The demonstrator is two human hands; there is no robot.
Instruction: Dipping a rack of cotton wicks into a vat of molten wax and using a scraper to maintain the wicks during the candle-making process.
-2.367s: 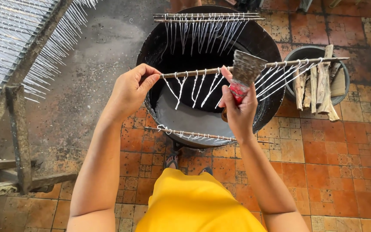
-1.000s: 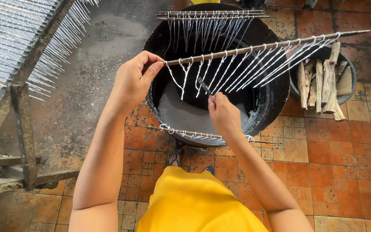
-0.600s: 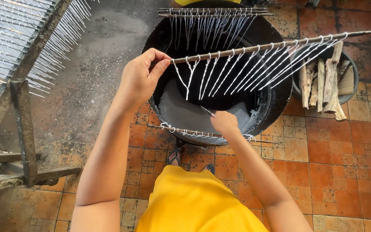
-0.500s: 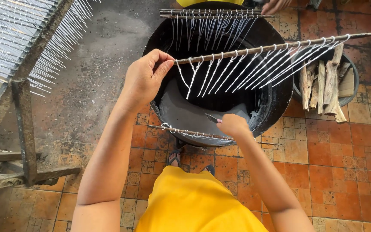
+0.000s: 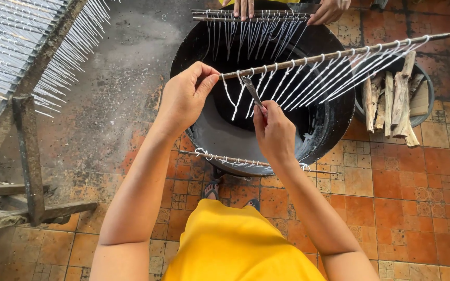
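Note:
My left hand (image 5: 183, 99) pinches the near end of a long thin wooden stick (image 5: 339, 53) that carries a row of hanging white wax-coated strings (image 5: 298, 83). The stick slants up to the right over a big black pot (image 5: 334, 119) holding pale grey liquid (image 5: 225, 138). My right hand (image 5: 273, 132) grips a thin dark blade-like tool (image 5: 252, 91) whose tip touches the strings near the stick's left end. A second stick with white knots (image 5: 235, 161) lies across the pot's near rim.
Another person's two hands (image 5: 287, 7) rest on a stick of strings at the pot's far rim. A grey bucket of split firewood (image 5: 391, 99) stands to the right. A wooden rack full of white strings (image 5: 27, 47) fills the left. Orange floor tiles lie underfoot.
My right hand lifted from the pot's near rim up to the strings with the tool. The other person's hands came into view at the far rim. The left hand kept holding the stick.

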